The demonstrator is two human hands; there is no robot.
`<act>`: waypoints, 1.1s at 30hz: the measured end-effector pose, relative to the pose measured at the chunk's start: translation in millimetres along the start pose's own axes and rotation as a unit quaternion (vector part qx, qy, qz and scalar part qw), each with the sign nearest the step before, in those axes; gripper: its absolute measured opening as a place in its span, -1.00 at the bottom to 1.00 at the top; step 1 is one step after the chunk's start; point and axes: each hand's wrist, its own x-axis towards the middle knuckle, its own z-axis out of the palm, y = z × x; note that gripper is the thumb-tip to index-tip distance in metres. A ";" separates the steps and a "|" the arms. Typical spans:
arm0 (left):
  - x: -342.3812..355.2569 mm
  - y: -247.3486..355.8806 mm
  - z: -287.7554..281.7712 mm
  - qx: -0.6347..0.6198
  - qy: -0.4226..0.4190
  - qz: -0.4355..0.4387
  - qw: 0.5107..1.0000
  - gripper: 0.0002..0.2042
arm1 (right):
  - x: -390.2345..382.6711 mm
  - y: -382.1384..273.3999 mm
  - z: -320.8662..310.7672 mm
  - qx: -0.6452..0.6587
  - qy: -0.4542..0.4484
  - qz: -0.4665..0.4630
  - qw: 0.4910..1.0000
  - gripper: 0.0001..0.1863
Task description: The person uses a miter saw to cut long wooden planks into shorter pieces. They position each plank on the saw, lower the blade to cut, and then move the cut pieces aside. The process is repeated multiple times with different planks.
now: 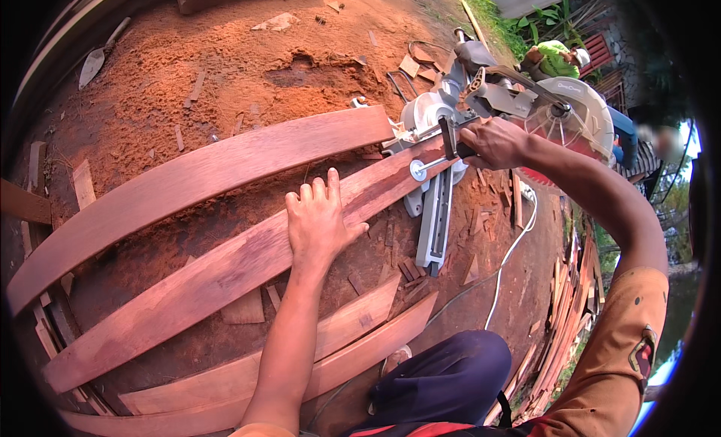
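My left hand (315, 219), fingers spread, rests on a long reddish wooden plank (188, 290) that runs to a silver mitre saw. My right hand (492, 143) is closed round a black clamp-like part (451, 140) at the saw, above the plank's far end. Beside it a white-knobbed metal screw (419, 169) lies against the plank. The circular blade guard (574, 99) stands right of my right hand, and a metal arm (435, 227) extends toward me. A second plank (195, 167) lies behind, its end near the saw.
More boards (353, 317) lie by my knee (443, 369). A trowel (94, 65) is on sawdust-covered ground (255, 69). A white cord (511, 249) runs across the ground. Wood strips (571, 309) are piled at right. A person in green (556, 58) is behind the saw.
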 end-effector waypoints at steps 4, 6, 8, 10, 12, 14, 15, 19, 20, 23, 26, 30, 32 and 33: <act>-1.4 -2.2 -0.9 -0.012 0.016 0.003 1.000 0.13 | 2.9 -1.0 -7.1 0.021 -0.009 0.003 1.000 -0.59; -0.4 -3.9 -1.7 -0.011 0.018 0.002 1.000 0.13 | 3.5 -2.1 -7.4 0.036 0.027 -0.005 0.999 -0.61; -0.3 -3.7 -2.6 -0.016 0.007 0.000 1.000 0.13 | 2.4 -6.4 -5.2 0.054 0.057 0.001 0.997 -0.60; 1.1 -3.1 -3.1 -0.016 0.006 -0.001 1.000 0.13 | 1.0 -13.0 -2.7 0.046 0.054 0.050 0.996 -0.58; 2.1 -3.0 -3.5 -0.014 0.006 -0.002 1.000 0.14 | 2.2 -19.4 -1.7 0.119 0.026 0.116 0.986 -0.55; 2.5 -3.3 -3.2 -0.017 -0.012 -0.006 1.000 0.14 | 6.7 -22.7 -2.2 0.188 -0.028 0.201 0.961 -0.50; 2.5 -3.5 -2.8 -0.020 -0.013 -0.010 1.000 0.14 | 10.7 -23.7 -1.7 0.225 -0.064 0.245 0.941 -0.48; 2.7 -3.9 -1.1 -0.006 -0.020 -0.007 1.000 0.13 | 19.0 -20.2 3.7 0.496 -0.122 0.414 0.754 -0.45; 3.0 -3.5 -1.1 -0.006 -0.029 -0.010 1.000 0.13 | 18.6 -18.5 4.9 0.590 -0.137 0.447 0.658 -0.45; 2.0 -1.2 -2.5 -0.003 -0.033 -0.014 0.999 0.12 | 20.0 -20.1 4.5 0.600 -0.162 0.446 0.644 -0.51; 1.2 0.9 -5.1 0.005 -0.012 -0.014 1.000 0.13 | 15.6 -33.6 -16.3 0.530 -0.136 0.413 0.728 -0.40; -0.1 0.5 -2.2 0.015 0.006 -0.001 1.000 0.15 | -19.4 -101.6 -46.2 0.193 0.044 0.388 0.900 -0.20; -1.2 0.2 3.2 0.003 0.030 0.006 1.000 0.15 | -51.8 -164.0 -40.5 0.381 0.310 0.319 0.810 -0.31; -0.7 -0.3 5.4 0.001 0.048 0.006 0.999 0.14 | -65.7 -194.9 -36.3 0.445 0.414 0.192 0.771 -0.43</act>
